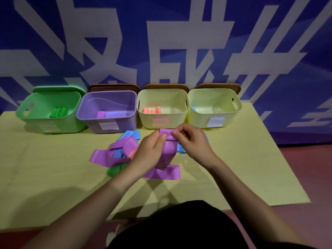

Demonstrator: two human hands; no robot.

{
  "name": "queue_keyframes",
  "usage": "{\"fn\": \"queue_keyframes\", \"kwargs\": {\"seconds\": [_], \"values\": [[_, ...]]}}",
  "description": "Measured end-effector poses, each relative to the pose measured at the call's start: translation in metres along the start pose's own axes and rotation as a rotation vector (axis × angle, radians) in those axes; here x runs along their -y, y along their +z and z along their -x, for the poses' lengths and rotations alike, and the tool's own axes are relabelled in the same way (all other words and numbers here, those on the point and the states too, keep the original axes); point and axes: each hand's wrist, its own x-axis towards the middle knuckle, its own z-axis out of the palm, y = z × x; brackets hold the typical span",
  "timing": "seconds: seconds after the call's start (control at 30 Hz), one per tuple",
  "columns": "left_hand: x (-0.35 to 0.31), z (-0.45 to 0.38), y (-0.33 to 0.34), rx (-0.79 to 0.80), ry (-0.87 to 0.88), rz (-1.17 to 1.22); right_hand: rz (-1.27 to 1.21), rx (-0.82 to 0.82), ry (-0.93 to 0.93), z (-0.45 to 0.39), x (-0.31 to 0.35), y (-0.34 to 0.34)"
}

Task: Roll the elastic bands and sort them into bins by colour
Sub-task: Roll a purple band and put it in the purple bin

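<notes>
Both hands hold one purple elastic band (168,150) above the table. My left hand (150,153) and my right hand (191,141) pinch its rolled top end, and its tail hangs down to the tabletop. A loose heap of purple bands (111,154), blue bands (130,135), a green band (114,171) and an orange one lies left of the hands. Four bins stand in a row behind: a green bin (36,115) with green rolls, a purple bin (84,115) with a purple roll, a cream bin (177,116) with orange rolls, and a second cream bin (199,115).
The yellow table (233,168) ends at the right and near edges, with a reddish floor beyond. Brown lids lean behind the bins against a blue wall with large white characters. My dark clothing fills the bottom centre.
</notes>
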Motion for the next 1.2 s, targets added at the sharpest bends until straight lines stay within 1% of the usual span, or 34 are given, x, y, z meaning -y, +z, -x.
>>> {"fn": "queue_keyframes", "kwargs": {"seconds": [0.07, 0.13, 0.2, 0.23, 0.3, 0.37, 0.43, 0.53, 0.6, 0.73, 0.8, 0.87, 0.93, 1.0, 1.1, 1.17, 1.2], "values": [[-0.002, -0.002, 0.001, -0.019, 0.058, 0.053, 0.068, -0.033, -0.035, -0.002, 0.000, 0.001], [-0.001, -0.008, 0.003, -0.050, 0.060, 0.121, 0.095, -0.099, -0.062, -0.007, 0.000, 0.006], [0.000, -0.019, 0.000, -0.076, 0.049, 0.168, 0.032, -0.162, -0.040, -0.013, 0.001, 0.014], [-0.001, -0.025, -0.003, -0.086, 0.041, 0.175, -0.046, -0.172, -0.011, -0.018, 0.002, 0.016], [-0.003, -0.037, -0.010, -0.078, 0.041, 0.203, -0.215, -0.140, 0.027, -0.027, 0.006, 0.017], [-0.006, -0.046, -0.018, -0.031, 0.017, 0.250, -0.315, -0.083, 0.018, -0.036, 0.009, 0.014], [-0.008, -0.052, -0.023, 0.005, -0.023, 0.302, -0.365, -0.044, 0.016, -0.042, 0.014, 0.010], [-0.010, -0.055, -0.022, 0.003, -0.071, 0.397, -0.396, -0.016, 0.061, -0.043, 0.016, 0.005], [-0.010, -0.051, -0.015, 0.025, -0.144, 0.494, -0.376, -0.039, 0.087, -0.038, 0.011, 0.001], [0.000, -0.039, -0.002, 0.097, -0.427, 0.665, -0.271, -0.092, 0.090, -0.023, 0.000, 0.003], [0.005, -0.036, -0.001, 0.151, -0.484, 0.707, -0.160, -0.125, 0.042, -0.019, -0.006, 0.005], [0.004, -0.038, -0.003, 0.217, -0.439, 0.756, 0.034, -0.162, -0.072, -0.018, -0.014, 0.002], [0.002, -0.041, -0.004, 0.280, -0.374, 0.791, 0.207, -0.159, -0.197, -0.018, -0.019, -0.004], [-0.002, -0.044, -0.003, 0.266, -0.356, 0.805, 0.296, -0.127, -0.274, -0.017, -0.020, -0.008], [-0.004, -0.044, 0.001, 0.192, -0.386, 0.808, 0.294, -0.053, -0.310, -0.020, -0.017, -0.015], [-0.004, -0.042, 0.002, 0.135, -0.378, 0.786, 0.183, -0.006, -0.244, -0.020, -0.015, -0.021], [-0.004, -0.040, 0.002, 0.115, -0.351, 0.759, 0.100, 0.008, -0.175, -0.018, -0.015, -0.022]]}}
